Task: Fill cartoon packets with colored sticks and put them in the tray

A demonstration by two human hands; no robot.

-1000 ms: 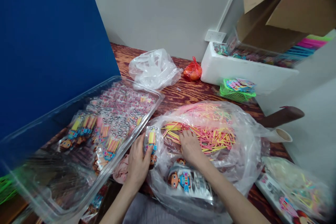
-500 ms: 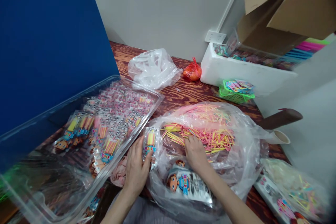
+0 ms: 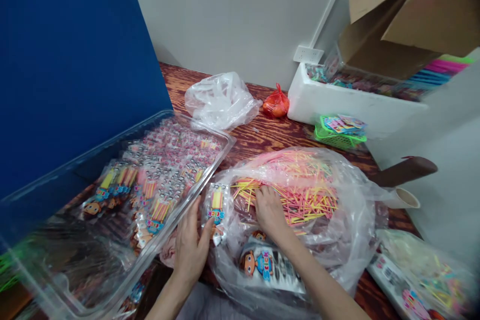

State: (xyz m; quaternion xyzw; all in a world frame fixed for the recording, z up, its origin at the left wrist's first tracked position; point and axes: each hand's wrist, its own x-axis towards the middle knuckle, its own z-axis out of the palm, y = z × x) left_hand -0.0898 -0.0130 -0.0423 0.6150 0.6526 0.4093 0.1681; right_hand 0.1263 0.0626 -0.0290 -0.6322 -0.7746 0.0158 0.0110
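My left hand [image 3: 191, 242] lies with fingers stretched out and thumb apart, between the clear tray and a small filled sachet [image 3: 216, 215] printed "Stick". Its thumb rests at the sachet's lower left edge. My right hand [image 3: 270, 210] reaches into a large clear plastic bag [image 3: 352, 240], its fingers bent together at the left part of a pile of thin yellow and pink sticks [image 3: 303, 202]. The fingertips are partly hidden, so how many sticks they grip does not show. Flat, printed silver sachets [image 3: 275, 267] lie in front of my right forearm, on the bag.
A clear plastic tray [image 3: 215, 167] on the left holds many filled sachets. Behind are a crumpled clear bag [image 3: 223, 102], a red bag of fruit [image 3: 276, 104], a green basket [image 3: 335, 135] and a white foam box [image 3: 352, 97]. Another bag of sticks [image 3: 427, 265] lies right.
My right hand has shifted slightly left over the sticks. My left hand stays beside the sachet, its thumb a little further left. The view has shifted slightly.
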